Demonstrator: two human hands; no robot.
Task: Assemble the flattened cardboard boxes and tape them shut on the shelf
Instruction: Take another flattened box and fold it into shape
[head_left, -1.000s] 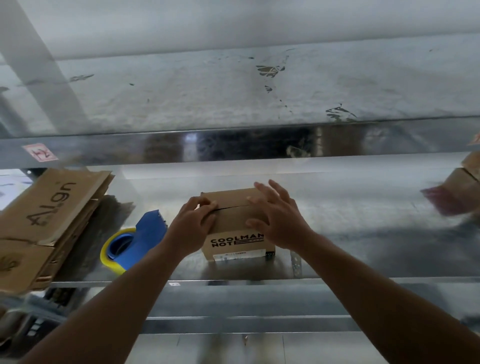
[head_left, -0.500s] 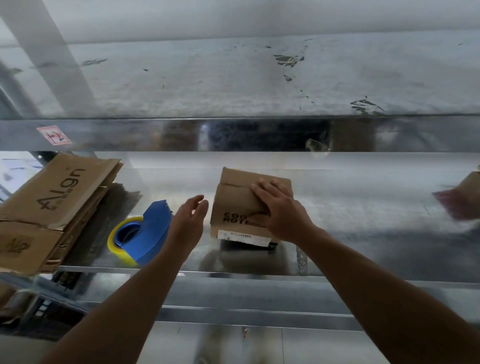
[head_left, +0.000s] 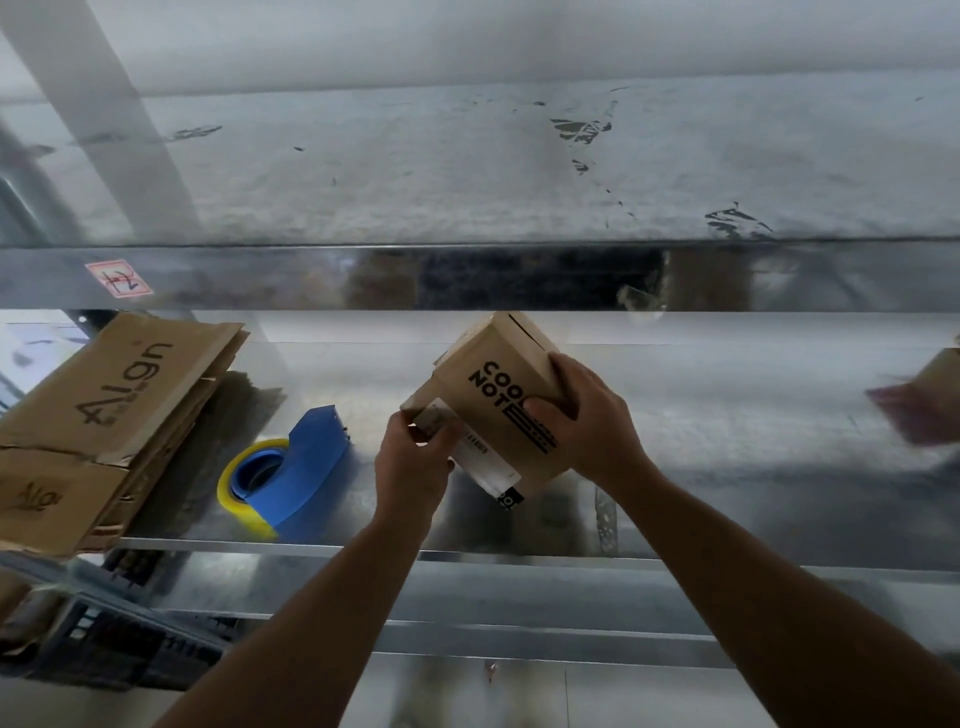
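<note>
One view on record, from a wide-angle camera worn on the head. It faces forward and down into a metal rack (head_left: 363, 278), from above the upper shelf (head_left: 467, 171) — that shelf's top fills the upper third. Range is close: both forearms enter from the bottom edge, and the left hand (head_left: 413, 465), right hand (head_left: 592, 421) and the cardboard box (head_left: 498, 400) they hold sit mid-frame over the lower shelf (head_left: 727, 415). Flattened cardboard (head_left: 104, 415) marks the left margin.
</note>
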